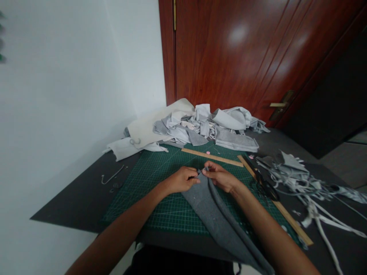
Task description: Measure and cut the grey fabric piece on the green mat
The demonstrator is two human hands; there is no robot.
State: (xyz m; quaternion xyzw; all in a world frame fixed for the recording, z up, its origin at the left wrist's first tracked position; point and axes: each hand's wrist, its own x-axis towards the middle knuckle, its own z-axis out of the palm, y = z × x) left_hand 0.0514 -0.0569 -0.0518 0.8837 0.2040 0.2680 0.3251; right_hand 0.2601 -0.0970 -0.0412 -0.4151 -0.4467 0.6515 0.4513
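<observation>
A long dark grey piece of fabric hangs from my fingers over the green cutting mat and down past the table's front edge. Its narrow top end is pinched in both hands. My left hand is closed on the left corner of that end, thumb against fingers. Close beside it, my right hand grips the right corner between thumb and fingers. The right side of the fabric looks folded or doubled along its length. Whatever small detail lies between the fingertips is too small to make out.
Grey and white fabric scraps pile up at the back, against a red-brown door. One wooden ruler crosses the mat; another runs along its right side, near black scissors. Scraps and cords lie right.
</observation>
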